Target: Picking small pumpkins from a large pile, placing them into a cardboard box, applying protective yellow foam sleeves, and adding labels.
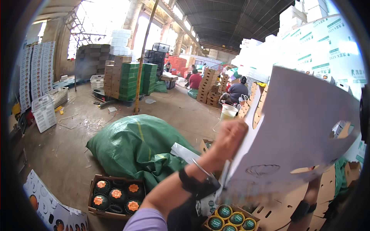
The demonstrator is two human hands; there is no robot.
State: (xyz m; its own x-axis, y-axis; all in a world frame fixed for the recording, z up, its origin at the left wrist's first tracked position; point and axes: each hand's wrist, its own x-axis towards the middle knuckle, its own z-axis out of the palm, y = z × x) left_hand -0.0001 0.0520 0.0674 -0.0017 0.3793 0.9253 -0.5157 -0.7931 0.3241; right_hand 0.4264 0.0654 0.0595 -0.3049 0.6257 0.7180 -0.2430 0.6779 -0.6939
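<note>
My left hand (233,138) grips the near edge of a large, slightly bent white cardboard box blank (292,130), held up at the right. The blank has cut-out slots and a printed outline of a ribbed fruit. From below, my right forearm (313,189) reaches up to the blank; the right hand is hidden behind it, so its grip does not show. Under my left forearm stands an open carton (95,208) of dark round produce with orange stickers. Another carton (257,225) holds dark round produce in yellow nets, with green stickers.
A big green woven sack (124,144) bulges ahead, in front of a rusty pole (141,57). A printed white carton (55,206) stands lower left. Flat brown cardboard (277,210) lies lower right. Beyond are a white bucket (229,111), stacked cartons (130,80) and seated people (238,89).
</note>
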